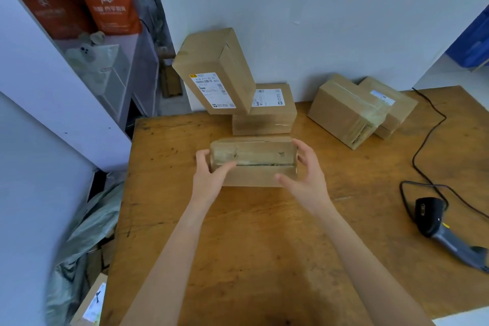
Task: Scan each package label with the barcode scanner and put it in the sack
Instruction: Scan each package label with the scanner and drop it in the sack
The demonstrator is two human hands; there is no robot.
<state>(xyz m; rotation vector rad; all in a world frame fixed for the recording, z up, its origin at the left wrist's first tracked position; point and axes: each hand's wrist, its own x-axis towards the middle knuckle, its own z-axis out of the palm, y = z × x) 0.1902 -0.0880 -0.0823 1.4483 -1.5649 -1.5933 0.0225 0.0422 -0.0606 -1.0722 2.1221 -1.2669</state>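
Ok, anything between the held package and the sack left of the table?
Nothing visible does. The left hand and right hand grip the package mid-table; bare tabletop runs to the left edge, where the sack lies below; other packages sit farther back.

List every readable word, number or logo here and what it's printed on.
Nothing reads clearly enough to quote.
White label on leaning brown cardboard box: barcode and digit rows, blurred.
White label on flat cardboard box behind it: too small.
Label on far right cardboard box: blurred.
Orange bags: white house logo and characters, unreadable.
Nearest taped cardboard box: no label showing.
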